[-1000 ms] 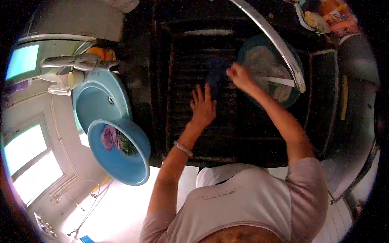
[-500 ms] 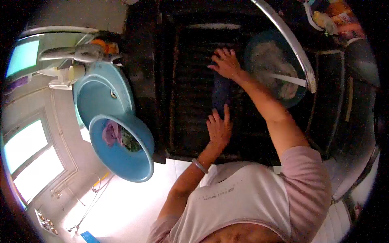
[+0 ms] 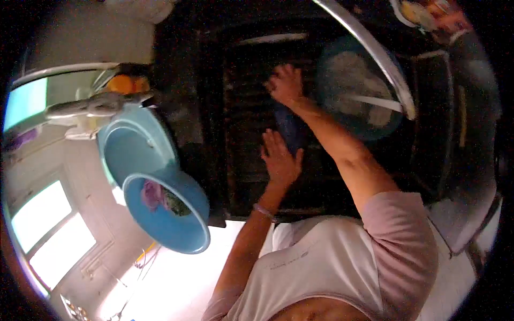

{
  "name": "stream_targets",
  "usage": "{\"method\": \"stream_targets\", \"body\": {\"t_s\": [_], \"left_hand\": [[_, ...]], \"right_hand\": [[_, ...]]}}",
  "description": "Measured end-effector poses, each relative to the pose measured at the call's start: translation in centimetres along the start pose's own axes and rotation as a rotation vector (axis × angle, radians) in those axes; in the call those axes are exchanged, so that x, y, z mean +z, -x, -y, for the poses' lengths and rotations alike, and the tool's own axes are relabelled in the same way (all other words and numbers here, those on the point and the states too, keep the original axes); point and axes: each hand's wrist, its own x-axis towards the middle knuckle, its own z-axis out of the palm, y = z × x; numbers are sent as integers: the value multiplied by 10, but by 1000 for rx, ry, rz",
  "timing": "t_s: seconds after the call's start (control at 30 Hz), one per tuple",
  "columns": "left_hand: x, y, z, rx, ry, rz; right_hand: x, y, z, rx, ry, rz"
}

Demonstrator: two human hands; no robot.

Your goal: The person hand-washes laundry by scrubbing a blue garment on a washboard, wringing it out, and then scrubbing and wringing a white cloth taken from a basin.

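Note:
A dark blue cloth (image 3: 289, 127) lies stretched out on a dark ridged washboard surface (image 3: 249, 115). My right hand (image 3: 287, 85) is at its far end, fingers bent and closed over the fabric. Nearer my body, my left hand (image 3: 282, 161) rests flat over the near end, its fingers straight and the thumb held apart. Poor light hides the cloth's exact shape and its edges. To the right of my right hand sits a dark teal basin (image 3: 326, 88) with pale, wet-looking cloth (image 3: 356, 80) in it.
A curved metal faucet (image 3: 369, 43) arches over the teal basin. On the left, a light blue basin (image 3: 198, 235) holding purple and green cloth (image 3: 153, 193) stands before a blue washbasin (image 3: 163, 128). Packages (image 3: 439, 16) lie at the upper right.
My left hand has slid a little left and its fingers now reach further up the cloth. My right hand has shifted slightly left, its fingers more curled. The camera view has tilted a little.

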Motion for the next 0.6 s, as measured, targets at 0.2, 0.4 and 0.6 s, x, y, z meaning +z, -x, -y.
{"method": "stream_targets", "body": {"t_s": [0.2, 0.4, 0.6], "left_hand": [[13, -3, 0, 14, -1, 39], [4, -1, -2, -10, 22, 53], [26, 10, 5, 17, -146, -5]], "right_hand": [[-58, 135, 9, -176, -251, 346], [16, 10, 12, -29, 85, -81], [-100, 140, 18, -206, -234, 241]]}}
